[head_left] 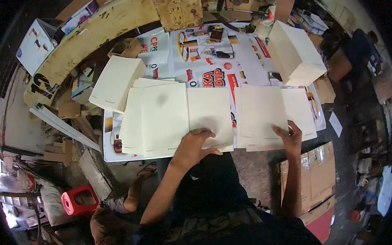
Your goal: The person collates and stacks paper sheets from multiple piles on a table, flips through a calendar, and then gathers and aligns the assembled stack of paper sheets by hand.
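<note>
Cream paper sheets lie in overlapping piles on a table covered with a printed poster (pixel 247 74). My left hand (pixel 195 144) is at the lower edge of the middle sheet (pixel 209 105). Its thumb and fingers are spread, with that sheet's near edge slightly raised beside them. My right hand (pixel 290 138) rests at the right edge of another cream sheet (pixel 263 108), thumb and fingers apart, over the overlap with the rightmost sheet (pixel 301 110). Neither hand visibly grasps a sheet. Left of the middle sheet is a wider pile of sheets (pixel 163 116).
A tall cream paper stack (pixel 116 80) stands at the table's left, a larger one (pixel 295 54) at the back right. Behind are a worn socket box (pixel 177 10) and a small dark box (pixel 216 33). A cardboard box (pixel 313 173) is below right; another person (pixel 111 220) is lower left, near a red stool (pixel 80 199).
</note>
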{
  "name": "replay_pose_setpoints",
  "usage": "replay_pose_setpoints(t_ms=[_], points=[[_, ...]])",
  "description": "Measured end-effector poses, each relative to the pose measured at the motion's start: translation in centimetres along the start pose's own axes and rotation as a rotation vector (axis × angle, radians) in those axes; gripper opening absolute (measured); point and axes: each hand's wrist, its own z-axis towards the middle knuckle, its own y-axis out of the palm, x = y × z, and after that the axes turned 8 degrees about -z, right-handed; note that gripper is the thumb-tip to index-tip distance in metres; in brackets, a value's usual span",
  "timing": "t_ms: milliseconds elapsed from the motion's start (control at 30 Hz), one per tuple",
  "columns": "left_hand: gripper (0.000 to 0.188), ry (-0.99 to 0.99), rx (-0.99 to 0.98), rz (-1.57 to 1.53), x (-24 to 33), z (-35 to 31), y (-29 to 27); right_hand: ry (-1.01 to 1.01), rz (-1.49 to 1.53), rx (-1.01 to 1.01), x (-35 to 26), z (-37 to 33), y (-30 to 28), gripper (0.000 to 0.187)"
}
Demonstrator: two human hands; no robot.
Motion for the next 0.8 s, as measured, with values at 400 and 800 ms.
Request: replay_pose_setpoints(t_ms=[400,800], points=[[0.012,-0.276,0.538,-0.829,-0.5,-2.7,-0.4,-0.203,0.172,-0.162,-5.5,-2.4,3.0,0.064],[0.074,-0.31,0.046,0.351,-3.8,-0.5,-1.7,0.166,0.353,-0.313,-3.6,-1.6,15.0,0.058]])
